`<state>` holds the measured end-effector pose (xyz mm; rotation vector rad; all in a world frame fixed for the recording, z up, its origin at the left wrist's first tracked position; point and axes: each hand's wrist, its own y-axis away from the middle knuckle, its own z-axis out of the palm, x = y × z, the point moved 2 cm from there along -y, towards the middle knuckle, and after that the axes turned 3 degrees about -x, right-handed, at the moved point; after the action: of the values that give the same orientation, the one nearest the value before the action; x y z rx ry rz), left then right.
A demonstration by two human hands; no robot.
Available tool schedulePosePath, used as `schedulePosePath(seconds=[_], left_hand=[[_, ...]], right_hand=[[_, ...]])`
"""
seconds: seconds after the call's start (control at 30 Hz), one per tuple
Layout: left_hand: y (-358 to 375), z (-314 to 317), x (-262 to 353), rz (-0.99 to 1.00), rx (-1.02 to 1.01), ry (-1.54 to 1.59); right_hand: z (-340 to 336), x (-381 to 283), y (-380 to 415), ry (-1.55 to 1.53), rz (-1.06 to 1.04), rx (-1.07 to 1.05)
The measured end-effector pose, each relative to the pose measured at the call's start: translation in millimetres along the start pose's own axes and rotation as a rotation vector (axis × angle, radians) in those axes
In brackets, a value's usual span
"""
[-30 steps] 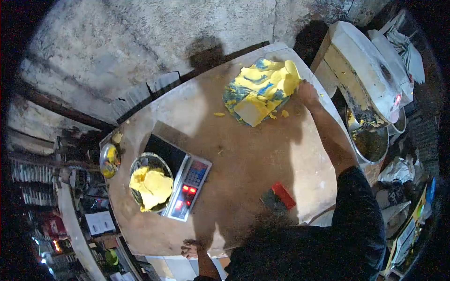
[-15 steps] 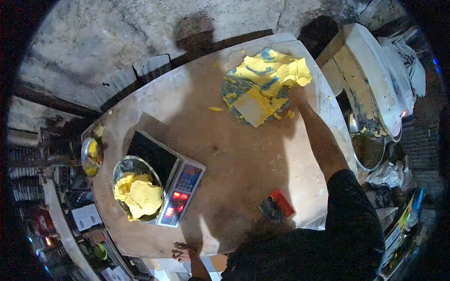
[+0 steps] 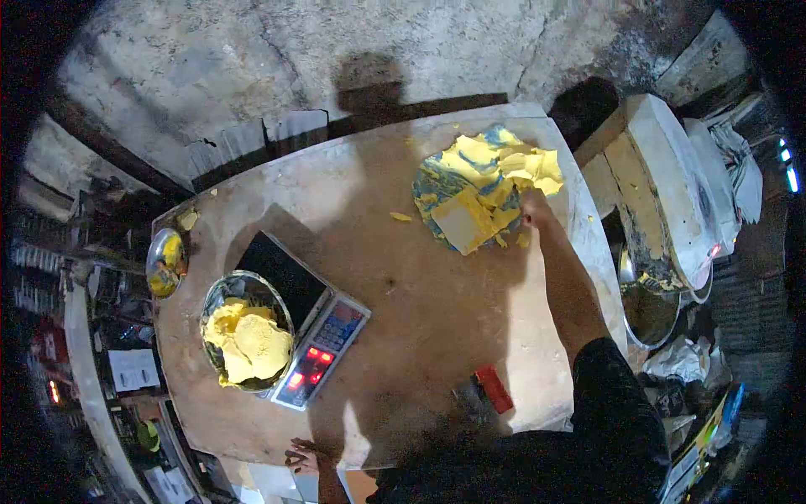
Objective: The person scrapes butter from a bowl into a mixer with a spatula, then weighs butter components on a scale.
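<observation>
A soft yellow mass like margarine (image 3: 477,160) lies spread in chunks on a blue plastic sheet (image 3: 430,186) at the far right of the table. A flat, pale square piece (image 3: 460,223) smeared with yellow rests on its near part. At the mass's right edge, my right hand (image 3: 532,207) has its fingers curled in; what they grip is hidden. My left hand (image 3: 304,456) rests at the near table edge, fingers apart and holding nothing. Beyond it, a metal bowl (image 3: 211,312) heaped with yellow lumps (image 3: 252,340) sits on a digital scale (image 3: 323,349) with lit red digits.
A red-handled scraper (image 3: 493,389) lies near my body. At the left edge stands a small metal bowl (image 3: 158,262) with yellow bits. A large pale machine or bin (image 3: 663,168) and a bucket (image 3: 651,323) are right of the table (image 3: 403,311). A wall is behind.
The camera view has shifted, so the table sits lower in the frame. My right hand has drawn slightly toward me along the yellow mass's edge. My left hand stays at the table edge.
</observation>
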<state>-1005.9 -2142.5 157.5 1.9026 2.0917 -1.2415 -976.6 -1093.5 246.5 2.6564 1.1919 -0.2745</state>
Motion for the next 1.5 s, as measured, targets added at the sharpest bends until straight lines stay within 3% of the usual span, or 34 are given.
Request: schedulePosePath(seconds=[0.1, 0.17, 0.2, 0.27, 0.3, 0.37, 0.4, 0.5, 0.57, 0.6, 0.63, 0.67, 0.7, 0.73, 0.8, 0.83, 0.9, 0.97, 1.03, 1.1, 1.13, 1.27, 1.3, 1.37, 1.4, 1.43, 1.5], left_hand=[[-5, -10, 15, 0.034, 0.053, -0.078], [-26, -44, 60, 0.064, 0.082, -0.138], [-38, -78, 88, 0.081, 0.091, -0.167], [-29, -87, 85, 0.116, 0.112, -0.221], [-28, -85, 85, 0.115, -0.055, -0.094], [-47, -105, 91, 0.072, 0.039, -0.052], [-62, -125, 95, 0.042, 0.127, -0.014], [-82, -157, 93, -0.015, 0.305, 0.057], [-61, -133, 89, 0.032, 0.182, 0.085], [-52, -123, 89, 0.055, 0.119, 0.096], [-45, -115, 90, 0.053, 0.118, 0.091], [-49, -117, 92, -0.249, -0.076, 0.284], [-52, -120, 88, -0.551, -0.273, 0.473], [-56, -119, 84, -0.555, -0.275, 0.463], [-56, -125, 84, -0.058, 0.132, 0.132], [-55, -127, 83, -0.019, -0.043, 0.166], [-49, -119, 83, 0.068, 0.154, 0.027], [-43, -107, 73, 0.197, -0.222, -0.054], [-47, -110, 74, -0.399, -0.741, 0.605], [-51, -115, 75, -0.549, -0.648, 0.618], [-53, -117, 74, -0.671, -0.543, 0.634], [-65, -145, 63, -0.883, -0.594, 0.839], [-44, -114, 66, -0.889, -0.597, 0.841], [6, -36, 87, -0.414, -0.409, 0.232], [-8, -41, 80, -0.584, -0.437, 0.969], [-31, -77, 69, -0.59, -0.444, 0.973], [-70, -161, 45, -0.847, -0.488, 0.796]], right_hand=[[0, -10, 9, 0.09, 0.107, 0.154], [4, -22, 19, 0.146, 0.181, 0.247], [5, -26, 23, 0.144, 0.168, 0.249], [-4, -33, 35, -0.007, 0.157, 0.419], [-4, -37, 38, -0.01, 0.15, 0.427], [-2, -36, 37, 0.251, -0.11, 0.65], [13, -16, 25, 0.252, -0.117, 0.657], [49, 43, -24, -0.152, -0.54, 0.382], [72, 68, -55, -0.423, -0.808, 0.178], [38, 37, -21, -0.424, -0.812, 0.179], [12, -5, -3, -1.043, -0.187, 0.064], [-22, -76, 26, -1.572, 0.517, -0.075], [-39, -105, 40, -1.574, 0.519, -0.084], [-52, -127, 51, -1.432, 0.514, -0.074], [-67, -166, 66, -1.271, 0.458, -0.029], [-76, -185, 79, -1.259, 0.446, -0.057], [-102, -233, 114, -1.115, 0.229, 0.001], [-116, -279, 149, -1.024, 0.046, -0.075], [-126, -318, 180, -0.938, -0.124, -0.115], [-139, -361, 212, -0.694, -0.478, -0.084], [-159, -392, 233, -0.401, -0.69, 0.214], [-216, -500, 275, -0.411, -0.767, 0.225], [-220, -524, 277, -0.423, -0.805, 0.272], [-202, -562, 263, -0.395, -0.821, 0.326], [-170, -575, 251, -0.387, -0.826, 0.324], [-124, -584, 237, -0.222, -0.909, 0.417], [-95, -596, 246, -0.048, -0.997, 0.506]])
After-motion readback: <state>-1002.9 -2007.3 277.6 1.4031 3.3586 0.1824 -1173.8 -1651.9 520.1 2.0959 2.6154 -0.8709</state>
